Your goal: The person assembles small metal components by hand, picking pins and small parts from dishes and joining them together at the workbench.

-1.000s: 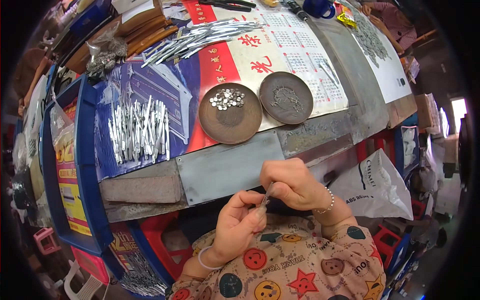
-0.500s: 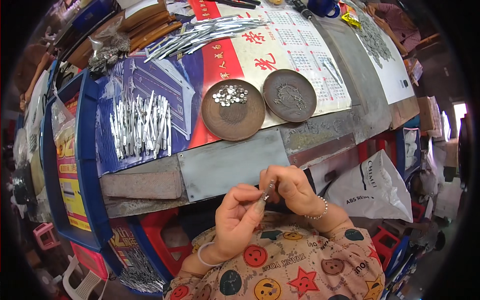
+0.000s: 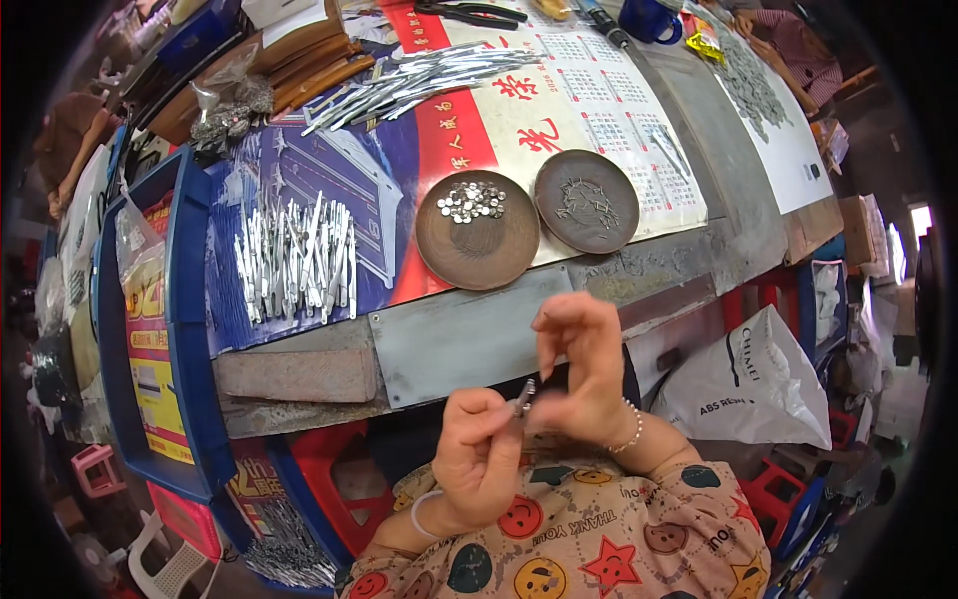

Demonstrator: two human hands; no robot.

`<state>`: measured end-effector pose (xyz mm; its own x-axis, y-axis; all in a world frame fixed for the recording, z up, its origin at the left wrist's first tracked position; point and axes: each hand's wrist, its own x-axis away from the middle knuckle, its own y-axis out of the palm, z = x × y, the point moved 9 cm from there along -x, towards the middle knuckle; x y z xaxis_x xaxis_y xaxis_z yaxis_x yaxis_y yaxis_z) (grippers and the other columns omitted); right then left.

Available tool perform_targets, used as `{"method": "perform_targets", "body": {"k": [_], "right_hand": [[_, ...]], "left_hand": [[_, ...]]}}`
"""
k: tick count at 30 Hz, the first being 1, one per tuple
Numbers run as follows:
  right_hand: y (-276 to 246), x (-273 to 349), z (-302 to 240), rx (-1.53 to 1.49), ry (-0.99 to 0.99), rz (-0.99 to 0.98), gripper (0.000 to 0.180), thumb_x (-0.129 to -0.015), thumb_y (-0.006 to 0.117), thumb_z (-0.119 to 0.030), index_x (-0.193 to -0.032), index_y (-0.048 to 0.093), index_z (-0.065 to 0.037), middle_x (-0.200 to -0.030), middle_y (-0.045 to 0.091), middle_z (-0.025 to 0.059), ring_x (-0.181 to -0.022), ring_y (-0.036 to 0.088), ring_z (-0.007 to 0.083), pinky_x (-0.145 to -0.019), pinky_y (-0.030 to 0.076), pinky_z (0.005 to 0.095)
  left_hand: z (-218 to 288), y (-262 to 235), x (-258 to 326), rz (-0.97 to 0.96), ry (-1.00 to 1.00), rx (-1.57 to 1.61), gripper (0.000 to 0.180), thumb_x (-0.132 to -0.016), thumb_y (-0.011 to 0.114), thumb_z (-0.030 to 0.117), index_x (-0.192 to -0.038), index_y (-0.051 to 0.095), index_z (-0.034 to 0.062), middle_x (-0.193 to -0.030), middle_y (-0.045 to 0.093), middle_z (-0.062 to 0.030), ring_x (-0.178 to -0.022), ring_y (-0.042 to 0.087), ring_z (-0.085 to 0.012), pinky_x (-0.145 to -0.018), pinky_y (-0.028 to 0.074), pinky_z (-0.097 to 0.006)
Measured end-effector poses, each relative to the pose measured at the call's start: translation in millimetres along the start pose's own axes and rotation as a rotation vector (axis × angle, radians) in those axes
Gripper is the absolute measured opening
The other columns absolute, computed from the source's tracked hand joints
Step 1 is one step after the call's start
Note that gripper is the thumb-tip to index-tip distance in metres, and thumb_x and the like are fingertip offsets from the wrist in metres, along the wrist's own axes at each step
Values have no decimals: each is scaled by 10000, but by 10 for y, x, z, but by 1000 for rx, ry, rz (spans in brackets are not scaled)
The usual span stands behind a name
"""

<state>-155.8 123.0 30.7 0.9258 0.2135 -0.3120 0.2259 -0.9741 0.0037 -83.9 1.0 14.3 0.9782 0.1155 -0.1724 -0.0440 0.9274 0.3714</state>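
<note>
Above my lap, at the near table edge, my left hand (image 3: 477,449) pinches a small, narrow metal piece (image 3: 524,397) between thumb and fingers. Close by on the right, my right hand (image 3: 587,374) has its thumb and curled fingers apart, with nothing visible between them; its thumb is somewhat blurred near the piece. Beyond both hands, a round brown dish (image 3: 477,272) holds small shiny metal discs (image 3: 471,202). Touching or nearly touching it, a second brown dish (image 3: 609,238) contains thin metal pins (image 3: 587,203). A grey metal plate (image 3: 439,349) lies on the table in front.
Flat silver strips (image 3: 297,260) are piled at left, and more strips (image 3: 429,80) lie farther back. A blue tray (image 3: 190,349) borders the left side. A reddish block (image 3: 296,376) sits at the front edge. At right is a white sack (image 3: 758,379); pliers (image 3: 474,14) lie far back.
My right hand has come away from the metal piece, its fingers lifting and spreading. My left hand still pinches the piece. The whole view has shifted slightly.
</note>
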Motion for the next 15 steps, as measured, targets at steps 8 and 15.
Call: {"method": "perform_targets", "body": {"k": [8, 15], "right_hand": [[249, 82, -204, 137, -151, -112, 199, -749, 730, -90, -817, 567, 0, -685, 567, 88, -512, 529, 179, -447, 407, 274], [306, 83, -178, 395, -190, -166, 161, -792, 661, -105, -731, 541, -16, -612, 526, 87, -459, 507, 226, -415, 377, 309]], "left_hand": [[112, 3, -16, -36, 157, -229, 254, -911, 457, -86, -1155, 428, -23, -1101, 425, -151, -803, 486, -95, -692, 433, -179], [4, 69, -1, -102, 61, -276, 261, -934, 423, -45, -1186, 353, -44, -1021, 554, -166, -802, 549, -127, -712, 461, -242]]}}
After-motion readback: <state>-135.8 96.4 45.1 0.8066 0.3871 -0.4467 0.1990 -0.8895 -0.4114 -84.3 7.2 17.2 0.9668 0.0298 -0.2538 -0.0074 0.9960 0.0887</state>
